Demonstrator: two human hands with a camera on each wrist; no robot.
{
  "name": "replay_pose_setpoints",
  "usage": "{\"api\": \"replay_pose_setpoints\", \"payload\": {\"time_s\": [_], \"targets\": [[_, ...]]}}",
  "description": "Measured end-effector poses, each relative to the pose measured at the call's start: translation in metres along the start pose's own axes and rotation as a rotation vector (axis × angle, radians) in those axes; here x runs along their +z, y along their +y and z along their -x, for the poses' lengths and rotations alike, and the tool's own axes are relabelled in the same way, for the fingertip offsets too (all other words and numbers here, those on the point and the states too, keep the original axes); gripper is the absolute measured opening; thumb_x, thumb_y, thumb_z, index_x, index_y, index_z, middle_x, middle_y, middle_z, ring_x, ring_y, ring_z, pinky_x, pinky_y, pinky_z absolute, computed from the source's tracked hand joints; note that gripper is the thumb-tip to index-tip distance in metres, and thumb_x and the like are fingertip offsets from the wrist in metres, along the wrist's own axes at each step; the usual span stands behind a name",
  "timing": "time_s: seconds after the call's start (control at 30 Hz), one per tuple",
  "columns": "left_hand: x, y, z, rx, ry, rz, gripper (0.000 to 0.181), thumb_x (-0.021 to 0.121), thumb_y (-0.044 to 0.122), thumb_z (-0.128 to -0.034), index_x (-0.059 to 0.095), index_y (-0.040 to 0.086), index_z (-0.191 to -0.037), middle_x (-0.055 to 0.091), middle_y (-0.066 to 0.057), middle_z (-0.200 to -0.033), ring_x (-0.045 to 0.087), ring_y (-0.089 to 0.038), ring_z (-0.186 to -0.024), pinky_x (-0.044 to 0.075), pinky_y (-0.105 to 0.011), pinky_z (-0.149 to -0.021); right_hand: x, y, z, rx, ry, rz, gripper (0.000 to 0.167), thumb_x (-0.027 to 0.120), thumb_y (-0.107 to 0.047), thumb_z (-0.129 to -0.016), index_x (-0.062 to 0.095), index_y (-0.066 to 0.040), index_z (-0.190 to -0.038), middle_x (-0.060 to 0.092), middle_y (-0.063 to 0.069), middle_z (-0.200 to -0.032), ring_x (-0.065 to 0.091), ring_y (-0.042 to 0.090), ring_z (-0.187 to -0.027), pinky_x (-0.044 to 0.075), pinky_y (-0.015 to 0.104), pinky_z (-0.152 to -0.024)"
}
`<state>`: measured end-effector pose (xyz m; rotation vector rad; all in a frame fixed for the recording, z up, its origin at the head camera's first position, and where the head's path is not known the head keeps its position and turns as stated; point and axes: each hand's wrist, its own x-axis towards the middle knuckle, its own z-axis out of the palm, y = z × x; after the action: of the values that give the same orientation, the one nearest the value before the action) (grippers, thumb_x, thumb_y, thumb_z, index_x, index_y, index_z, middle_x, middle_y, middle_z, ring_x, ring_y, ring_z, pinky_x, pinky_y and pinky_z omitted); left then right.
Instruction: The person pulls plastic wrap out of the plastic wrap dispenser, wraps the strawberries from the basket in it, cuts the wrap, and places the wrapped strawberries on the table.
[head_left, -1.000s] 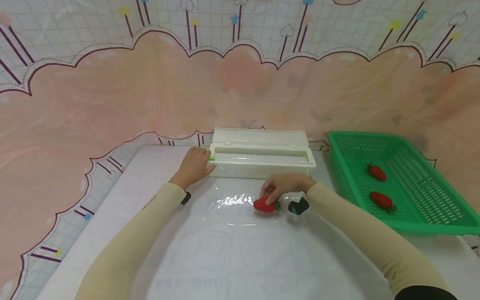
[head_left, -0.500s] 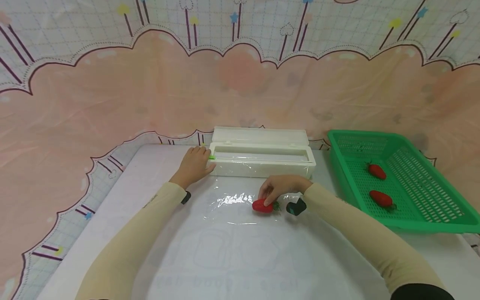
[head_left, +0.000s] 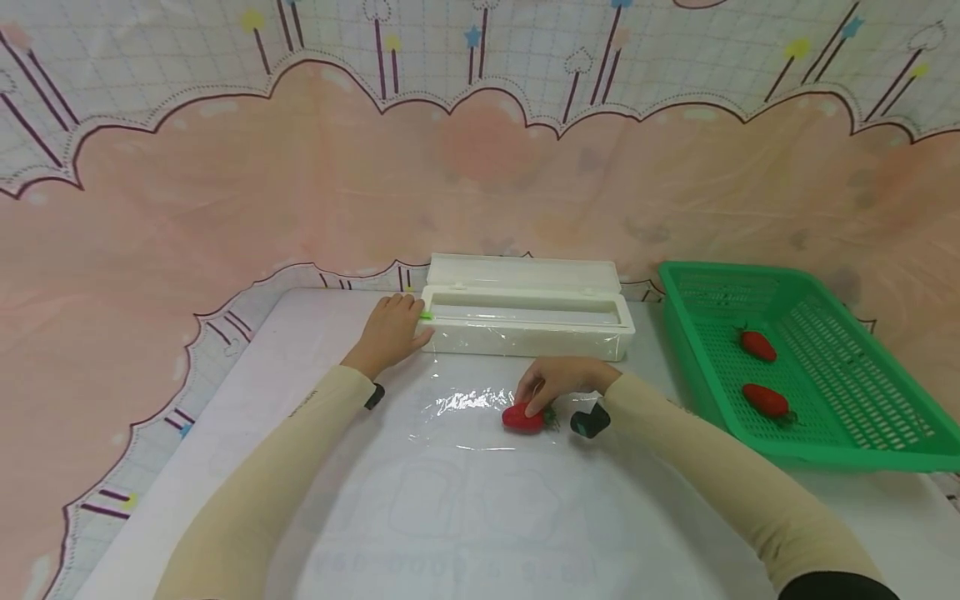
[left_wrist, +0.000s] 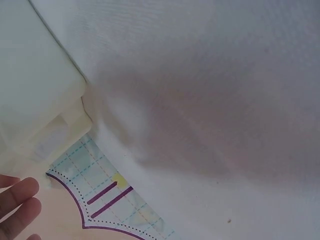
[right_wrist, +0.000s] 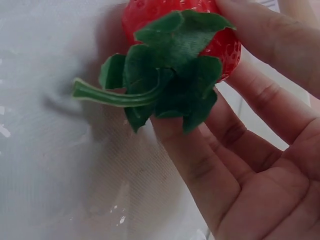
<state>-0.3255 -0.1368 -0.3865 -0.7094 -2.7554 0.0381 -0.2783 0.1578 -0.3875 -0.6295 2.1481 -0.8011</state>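
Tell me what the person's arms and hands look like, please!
The left sleeve and right sleeve are long and pale beige, reaching the wrists. Dark markings on the left one are too tiny to read. A dark band edges the right one. Black pieces show at both wrists. The left hand and right hand wear no gloves.

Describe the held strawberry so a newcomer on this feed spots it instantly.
Find the open white box at the back of the white table. Just in front of it, a red, green-leaved strawberry is in the grip of the right hand. The other two strawberries lie in the green basket; only this one is held.
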Motion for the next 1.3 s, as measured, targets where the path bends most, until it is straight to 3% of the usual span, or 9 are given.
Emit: {"api": "replay_pose_setpoints", "payload": {"time_s": [0.43, 0.67, 0.93, 1.3], "targets": [[0.0043, -0.0009, -0.0011, -0.014, 0.002, -0.001, 0.048, 0.056, 0.039, -0.0903, 0.056, -0.003, -0.113, 0.062, -0.020, -0.111, 0.056, -0.034, -0.107, 0.043, -0.047, -0.097, 0.0076, 0.0008, -0.0044, 0.003, 0.056, 0.034, 0.014, 0.072, -0.012, -0.081, 0.072, -0.008, -0.095, 0.067, -0.001, -0.084, 0.056, 0.010, -0.077, 0.050, 0.022, -0.074], [0.0052, -0.0016, -0.0014, -0.018, -0.007, 0.004, 0.047, 0.055, 0.039, -0.0907, 0.056, -0.003, -0.113, 0.062, -0.020, -0.113, 0.056, -0.034, -0.109, 0.042, -0.047, -0.098, 0.0090, 0.0014, -0.0029, -0.010, 0.073, 0.075, 0.015, 0.073, -0.014, -0.081, 0.072, -0.010, -0.095, 0.069, 0.000, -0.088, 0.058, 0.010, -0.078, 0.052, 0.023, -0.076], [0.0056, -0.0019, -0.0005, -0.004, 0.024, 0.000, 0.046, 0.056, 0.038, -0.0902, 0.056, -0.003, -0.111, 0.063, -0.020, -0.109, 0.057, -0.034, -0.105, 0.043, -0.047, -0.096, 0.0066, 0.0013, -0.0017, 0.003, 0.071, 0.125, 0.017, 0.071, -0.016, -0.083, 0.072, -0.012, -0.099, 0.068, 0.000, -0.092, 0.058, 0.011, -0.083, 0.051, 0.023, -0.078], [0.0071, -0.0022, -0.0005, 0.002, 0.033, 0.001, 0.046, 0.057, 0.038, -0.0898, 0.056, -0.003, -0.111, 0.063, -0.019, -0.108, 0.057, -0.034, -0.104, 0.043, -0.046, -0.095, 0.0064, 0.0046, -0.0018, 0.028, 0.081, 0.117, 0.021, 0.070, -0.017, -0.084, 0.071, -0.013, -0.104, 0.067, 0.000, -0.095, 0.057, 0.013, -0.088, 0.051, 0.024, -0.079]]}}
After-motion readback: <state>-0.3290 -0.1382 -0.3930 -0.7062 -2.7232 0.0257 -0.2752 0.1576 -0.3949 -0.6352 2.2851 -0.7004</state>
